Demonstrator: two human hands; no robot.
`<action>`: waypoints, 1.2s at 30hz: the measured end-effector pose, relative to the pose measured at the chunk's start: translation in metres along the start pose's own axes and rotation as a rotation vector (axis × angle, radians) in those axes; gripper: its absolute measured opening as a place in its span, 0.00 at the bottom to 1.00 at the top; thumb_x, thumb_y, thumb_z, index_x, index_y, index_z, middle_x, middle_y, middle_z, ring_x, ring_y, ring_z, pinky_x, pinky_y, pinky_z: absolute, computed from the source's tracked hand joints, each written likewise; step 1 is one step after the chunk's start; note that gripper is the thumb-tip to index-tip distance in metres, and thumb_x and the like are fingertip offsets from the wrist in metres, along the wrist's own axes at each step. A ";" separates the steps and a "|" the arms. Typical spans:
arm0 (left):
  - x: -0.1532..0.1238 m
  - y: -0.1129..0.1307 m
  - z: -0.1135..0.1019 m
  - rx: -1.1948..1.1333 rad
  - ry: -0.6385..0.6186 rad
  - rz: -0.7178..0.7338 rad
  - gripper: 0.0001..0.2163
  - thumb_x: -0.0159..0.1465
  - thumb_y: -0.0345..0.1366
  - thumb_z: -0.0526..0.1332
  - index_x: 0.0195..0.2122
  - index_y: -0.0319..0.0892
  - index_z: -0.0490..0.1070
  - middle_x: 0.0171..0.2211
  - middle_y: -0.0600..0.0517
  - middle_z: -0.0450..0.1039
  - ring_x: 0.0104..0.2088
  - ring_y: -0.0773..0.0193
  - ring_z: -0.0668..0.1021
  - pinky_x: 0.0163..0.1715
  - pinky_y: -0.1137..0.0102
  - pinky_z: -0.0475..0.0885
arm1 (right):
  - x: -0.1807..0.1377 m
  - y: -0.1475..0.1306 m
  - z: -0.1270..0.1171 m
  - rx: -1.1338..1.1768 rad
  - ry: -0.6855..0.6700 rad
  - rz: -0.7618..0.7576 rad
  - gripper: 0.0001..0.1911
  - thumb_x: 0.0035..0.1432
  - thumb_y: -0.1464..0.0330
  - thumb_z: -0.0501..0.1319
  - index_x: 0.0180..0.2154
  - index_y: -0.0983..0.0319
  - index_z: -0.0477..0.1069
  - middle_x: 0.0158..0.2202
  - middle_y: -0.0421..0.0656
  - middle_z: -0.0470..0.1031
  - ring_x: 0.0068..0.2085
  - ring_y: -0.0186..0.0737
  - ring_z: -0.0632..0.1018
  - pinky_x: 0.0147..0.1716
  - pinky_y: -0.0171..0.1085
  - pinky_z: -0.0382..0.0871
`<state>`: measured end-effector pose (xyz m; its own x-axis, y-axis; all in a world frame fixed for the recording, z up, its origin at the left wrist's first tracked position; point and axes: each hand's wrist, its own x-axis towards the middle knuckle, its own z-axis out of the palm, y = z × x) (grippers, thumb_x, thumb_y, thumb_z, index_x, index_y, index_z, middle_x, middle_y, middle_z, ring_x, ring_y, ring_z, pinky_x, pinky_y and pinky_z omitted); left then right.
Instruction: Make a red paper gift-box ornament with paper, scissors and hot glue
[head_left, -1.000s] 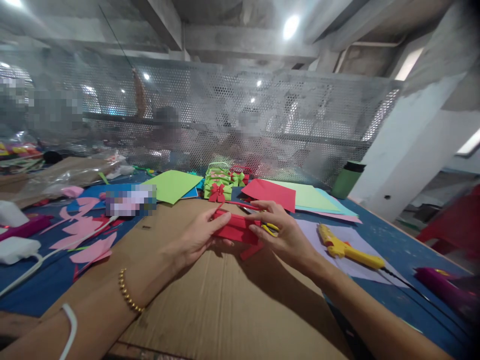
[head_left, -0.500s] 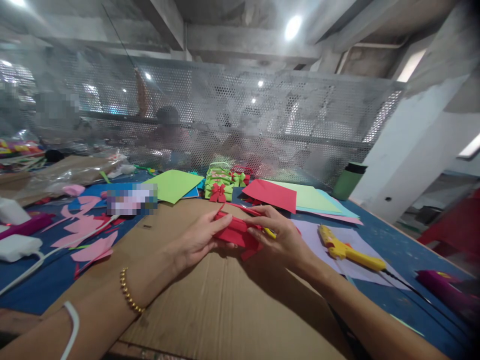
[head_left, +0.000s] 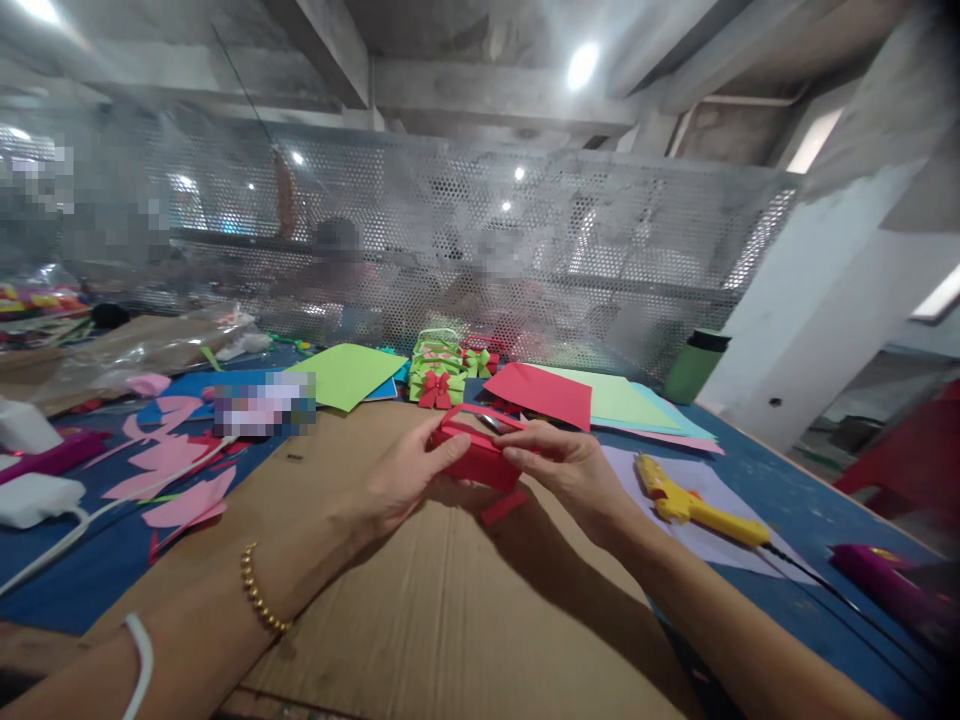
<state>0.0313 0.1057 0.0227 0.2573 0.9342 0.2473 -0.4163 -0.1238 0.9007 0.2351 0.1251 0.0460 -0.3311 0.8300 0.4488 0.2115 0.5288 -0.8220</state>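
Both my hands hold a small folded red paper box [head_left: 480,458] with a thin red strap arching over it, just above a sheet of brown cardboard [head_left: 442,600]. My left hand [head_left: 405,480] pinches its left end with thumb and fingers closed. My right hand [head_left: 574,470] grips its right end, fingers curled over the top. A loose red paper scrap [head_left: 502,508] hangs or lies just below the box. My left wrist wears a gold bead bracelet [head_left: 259,595].
A yellow glue gun [head_left: 694,505] lies to the right on pale paper. Red, green and blue sheets [head_left: 585,395] and small finished green and red paper bags [head_left: 439,370] sit behind. Pink cut-outs [head_left: 180,480] lie left. A green cup [head_left: 694,365] stands by the perforated metal screen.
The red box has been lifted and turned slightly, and its strap now loops up over it. My right hand has shifted from the box's near edge to its top right end.
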 end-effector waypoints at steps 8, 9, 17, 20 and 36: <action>0.000 -0.002 -0.003 0.010 -0.001 -0.042 0.18 0.62 0.41 0.68 0.49 0.37 0.73 0.44 0.43 0.77 0.39 0.61 0.78 0.35 0.71 0.74 | 0.000 0.006 0.002 -0.068 -0.021 -0.053 0.10 0.55 0.69 0.66 0.38 0.52 0.84 0.38 0.43 0.82 0.38 0.44 0.79 0.39 0.44 0.74; 0.000 -0.002 -0.003 0.008 0.007 -0.043 0.17 0.61 0.40 0.68 0.49 0.37 0.73 0.44 0.43 0.77 0.38 0.62 0.78 0.34 0.71 0.74 | 0.000 0.006 0.002 -0.081 -0.028 -0.061 0.11 0.55 0.69 0.65 0.38 0.51 0.84 0.39 0.43 0.82 0.38 0.44 0.79 0.39 0.44 0.74; -0.001 0.004 0.000 0.028 0.054 -0.082 0.16 0.61 0.40 0.67 0.46 0.36 0.73 0.41 0.43 0.77 0.35 0.63 0.77 0.27 0.73 0.75 | 0.001 0.010 0.002 -0.217 -0.090 -0.175 0.13 0.60 0.68 0.62 0.43 0.50 0.83 0.41 0.45 0.80 0.40 0.44 0.77 0.40 0.45 0.73; 0.000 0.004 -0.002 0.035 0.065 -0.068 0.15 0.62 0.40 0.67 0.46 0.36 0.73 0.42 0.43 0.78 0.35 0.63 0.77 0.27 0.73 0.75 | 0.000 0.004 0.000 -0.225 -0.083 -0.184 0.13 0.61 0.67 0.61 0.44 0.49 0.82 0.40 0.45 0.78 0.41 0.44 0.77 0.41 0.46 0.73; 0.005 0.002 -0.008 0.128 0.142 0.074 0.13 0.65 0.39 0.64 0.48 0.39 0.72 0.45 0.44 0.78 0.39 0.60 0.79 0.31 0.72 0.76 | -0.004 -0.018 0.005 0.189 -0.152 0.302 0.16 0.58 0.56 0.64 0.40 0.61 0.78 0.42 0.47 0.79 0.42 0.45 0.78 0.44 0.44 0.72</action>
<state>0.0246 0.1128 0.0227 0.1004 0.9576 0.2700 -0.3129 -0.2272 0.9222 0.2284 0.1111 0.0571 -0.4158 0.8999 0.1314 0.1520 0.2112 -0.9656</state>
